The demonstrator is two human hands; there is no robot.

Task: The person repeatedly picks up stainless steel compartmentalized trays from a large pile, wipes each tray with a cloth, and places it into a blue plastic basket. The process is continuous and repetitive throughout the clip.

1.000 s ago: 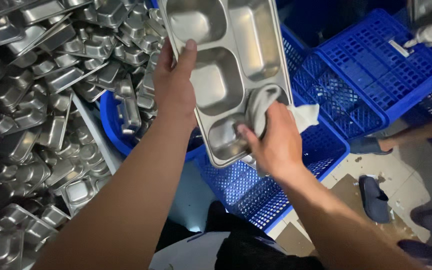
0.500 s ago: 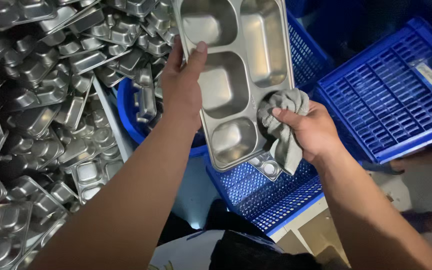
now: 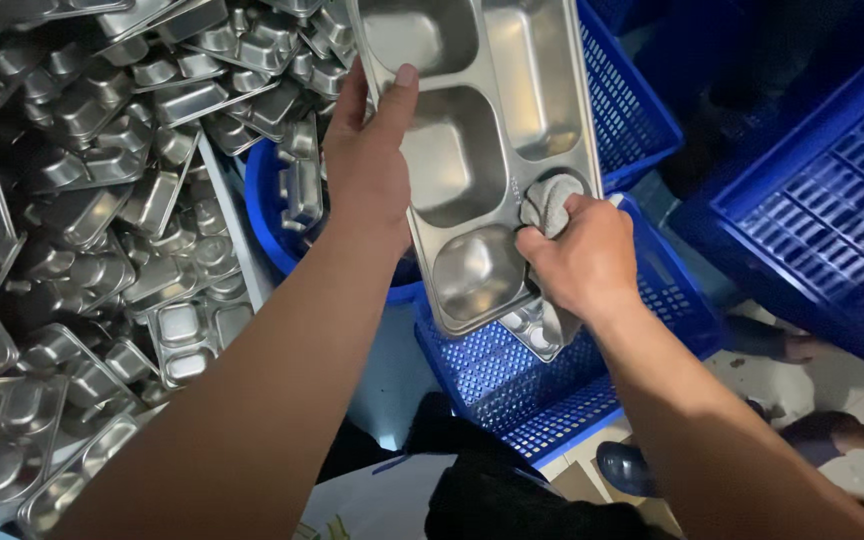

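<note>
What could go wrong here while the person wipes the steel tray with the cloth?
1. The left hand holds the compartment tray only at one long edge, in the air. Pressure from the right hand with the grey cloth could tip it or make it slip.
2. If dropped, it would probably fall into the blue crate below, onto another tray lying there.
3. The thin metal rim might hurt the fingers.

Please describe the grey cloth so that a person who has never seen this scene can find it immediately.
Find the large steel compartment tray held up above the blue crates. At its lower right edge, the right hand presses a crumpled grey cloth into a compartment. It is the only soft, matte thing among shiny metal.
</note>
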